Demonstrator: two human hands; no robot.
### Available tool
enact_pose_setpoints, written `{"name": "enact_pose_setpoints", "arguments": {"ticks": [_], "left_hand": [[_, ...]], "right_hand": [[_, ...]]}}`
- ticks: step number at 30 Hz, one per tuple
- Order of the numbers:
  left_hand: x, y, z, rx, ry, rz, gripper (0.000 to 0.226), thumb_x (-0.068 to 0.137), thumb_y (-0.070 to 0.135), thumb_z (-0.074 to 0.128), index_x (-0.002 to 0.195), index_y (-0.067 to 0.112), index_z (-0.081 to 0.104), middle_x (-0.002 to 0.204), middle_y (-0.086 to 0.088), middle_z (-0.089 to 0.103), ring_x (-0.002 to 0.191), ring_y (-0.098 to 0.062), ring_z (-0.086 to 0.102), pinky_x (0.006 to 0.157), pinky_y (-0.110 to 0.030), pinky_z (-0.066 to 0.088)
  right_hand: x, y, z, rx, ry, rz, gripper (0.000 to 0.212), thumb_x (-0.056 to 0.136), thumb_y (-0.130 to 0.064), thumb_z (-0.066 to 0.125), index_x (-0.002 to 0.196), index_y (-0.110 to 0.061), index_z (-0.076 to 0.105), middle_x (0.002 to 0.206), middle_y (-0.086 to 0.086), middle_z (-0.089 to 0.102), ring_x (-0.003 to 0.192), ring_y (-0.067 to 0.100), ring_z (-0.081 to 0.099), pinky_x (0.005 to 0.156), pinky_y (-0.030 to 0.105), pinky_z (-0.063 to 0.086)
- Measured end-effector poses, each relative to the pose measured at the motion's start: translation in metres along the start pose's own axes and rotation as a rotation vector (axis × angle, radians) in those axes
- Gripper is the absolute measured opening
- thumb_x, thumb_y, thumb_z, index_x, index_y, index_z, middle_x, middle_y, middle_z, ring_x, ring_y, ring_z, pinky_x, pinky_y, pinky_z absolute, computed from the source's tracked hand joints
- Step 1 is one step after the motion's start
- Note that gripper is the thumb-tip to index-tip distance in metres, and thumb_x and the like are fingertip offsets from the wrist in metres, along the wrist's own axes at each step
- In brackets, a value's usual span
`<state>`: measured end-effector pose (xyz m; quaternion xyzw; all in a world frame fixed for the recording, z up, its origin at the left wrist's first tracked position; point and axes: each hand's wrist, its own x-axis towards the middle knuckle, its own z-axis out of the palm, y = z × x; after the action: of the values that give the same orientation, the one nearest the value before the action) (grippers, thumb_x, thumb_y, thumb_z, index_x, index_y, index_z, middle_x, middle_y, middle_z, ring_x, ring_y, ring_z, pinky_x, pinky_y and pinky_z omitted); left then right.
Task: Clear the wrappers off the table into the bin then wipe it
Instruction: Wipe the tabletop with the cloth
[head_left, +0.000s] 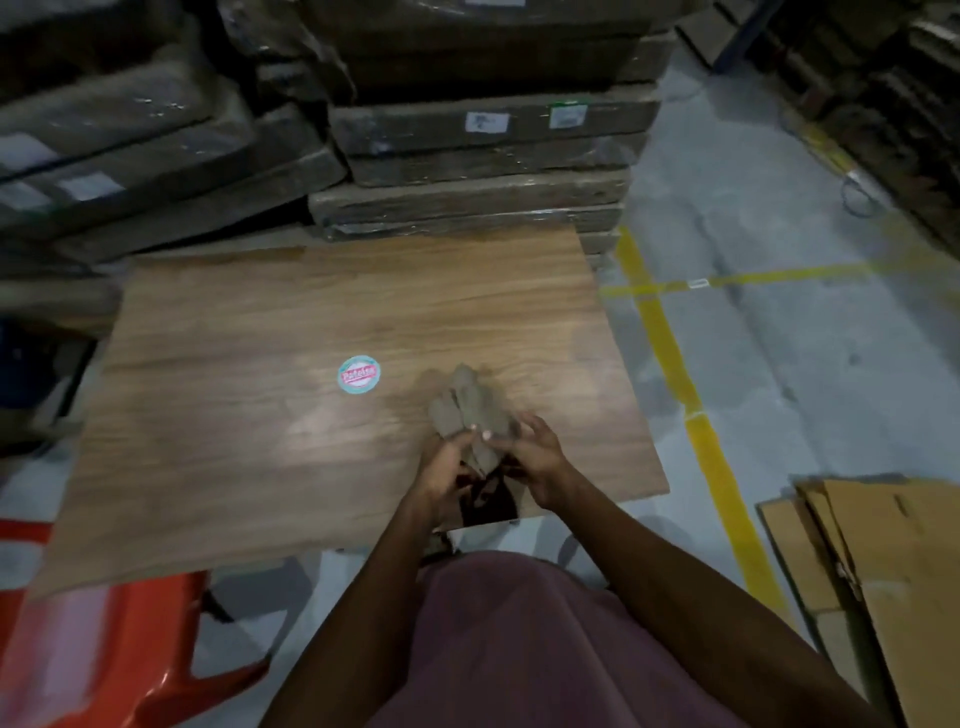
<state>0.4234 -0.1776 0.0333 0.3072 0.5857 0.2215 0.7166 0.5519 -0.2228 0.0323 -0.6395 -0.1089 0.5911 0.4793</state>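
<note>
Lying bunched near the table's front right, the grey cloth (470, 415) runs lengthwise away from the person, its far end pointing toward the stacked boxes (478, 156). Left hand (441, 467) and right hand (535, 457) both clutch its near end. No wrappers show on the table (234, 415); wiping seems left. A round sticker (359, 374) sits nearby.

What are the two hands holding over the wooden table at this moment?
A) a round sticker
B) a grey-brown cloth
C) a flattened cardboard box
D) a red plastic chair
B: the left hand and right hand both grip a crumpled grey-brown cloth above the table; the round sticker lies flat on the table, untouched.
</note>
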Motion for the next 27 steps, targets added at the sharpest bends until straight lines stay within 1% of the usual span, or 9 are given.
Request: {"name": "enact_pose_setpoints", "arguments": {"ticks": [2,5,8,11,14,16,19,22,27], "left_hand": [[-0.002,0.001,-0.006,-0.098,0.029,0.008,0.019,0.097,0.016,0.059,0.112,0.007,0.067,0.101,-0.015,0.072,0.078,-0.026,0.068,0.056,-0.029,0.054],[-0.004,0.005,-0.016,-0.143,-0.015,0.013,0.015,0.097,0.011,0.053,0.105,0.011,0.066,0.099,-0.011,0.072,0.085,-0.027,0.068,0.064,-0.033,0.058],[0.000,0.006,-0.026,-0.069,0.023,0.012,0.014,0.096,0.011,0.056,0.105,0.012,0.067,0.104,-0.013,0.072,0.091,-0.030,0.068,0.078,-0.040,0.057],[0.007,0.000,-0.039,0.131,0.214,0.068,0.006,0.094,0.009,0.062,0.096,0.012,0.067,0.100,-0.015,0.072,0.082,-0.029,0.068,0.078,-0.044,0.059],[0.014,-0.013,-0.061,0.290,0.338,0.186,0.007,0.095,0.010,0.060,0.100,0.009,0.066,0.098,-0.016,0.070,0.092,-0.035,0.069,0.083,-0.052,0.060],[0.020,-0.021,-0.078,0.467,0.449,0.266,0.025,0.093,0.016,0.061,0.116,0.008,0.059,0.108,-0.018,0.069,0.104,-0.039,0.065,0.087,-0.051,0.056],[0.024,-0.029,-0.095,0.852,0.666,0.488,0.054,0.086,0.024,0.067,0.136,0.011,0.049,0.125,-0.016,0.059,0.116,-0.036,0.055,0.093,-0.048,0.050],[0.041,-0.041,-0.102,1.352,0.419,0.670,0.065,0.090,0.039,0.058,0.148,0.013,0.044,0.150,-0.022,0.045,0.139,-0.041,0.041,0.110,-0.053,0.042],[0.080,-0.074,-0.124,1.738,-0.055,0.687,0.059,0.097,0.049,0.033,0.152,0.030,0.042,0.160,-0.014,0.038,0.144,-0.043,0.039,0.110,-0.061,0.040]], "right_hand": [[0.007,-0.005,-0.003,0.202,-0.065,0.207,0.012,0.098,-0.028,0.068,0.104,-0.017,0.068,0.094,0.009,0.075,0.081,0.022,0.070,0.056,0.030,0.059],[0.027,-0.009,-0.009,0.276,-0.085,0.323,0.039,0.097,-0.044,0.066,0.114,-0.009,0.071,0.104,0.012,0.078,0.099,0.028,0.071,0.077,0.040,0.064],[0.038,-0.005,-0.010,0.037,-0.079,0.244,0.047,0.091,-0.024,0.076,0.131,-0.003,0.063,0.123,0.014,0.072,0.107,0.027,0.071,0.084,0.040,0.062],[0.040,0.001,-0.003,-0.201,0.010,0.153,0.042,0.085,-0.013,0.083,0.120,0.004,0.068,0.112,0.014,0.073,0.089,0.027,0.072,0.061,0.032,0.060],[0.043,0.006,0.012,-0.462,0.020,0.092,0.028,0.083,-0.019,0.084,0.102,-0.004,0.069,0.094,0.010,0.070,0.077,0.024,0.068,0.063,0.036,0.060],[0.045,0.009,0.026,-0.583,-0.068,0.111,0.027,0.084,-0.018,0.082,0.102,-0.005,0.068,0.091,0.011,0.069,0.069,0.021,0.066,0.053,0.032,0.055],[0.052,0.015,0.044,-1.024,-0.122,0.056,0.021,0.086,-0.024,0.075,0.097,-0.008,0.067,0.097,0.013,0.068,0.080,0.026,0.068,0.067,0.034,0.056],[0.059,0.015,0.045,-1.323,0.067,-0.028,0.022,0.088,-0.025,0.064,0.104,-0.012,0.069,0.110,0.010,0.068,0.102,0.032,0.069,0.083,0.035,0.056],[0.063,0.030,0.040,-1.089,0.298,-0.033,0.026,0.091,-0.026,0.062,0.114,-0.018,0.071,0.118,0.012,0.070,0.106,0.035,0.068,0.083,0.031,0.053]]}}
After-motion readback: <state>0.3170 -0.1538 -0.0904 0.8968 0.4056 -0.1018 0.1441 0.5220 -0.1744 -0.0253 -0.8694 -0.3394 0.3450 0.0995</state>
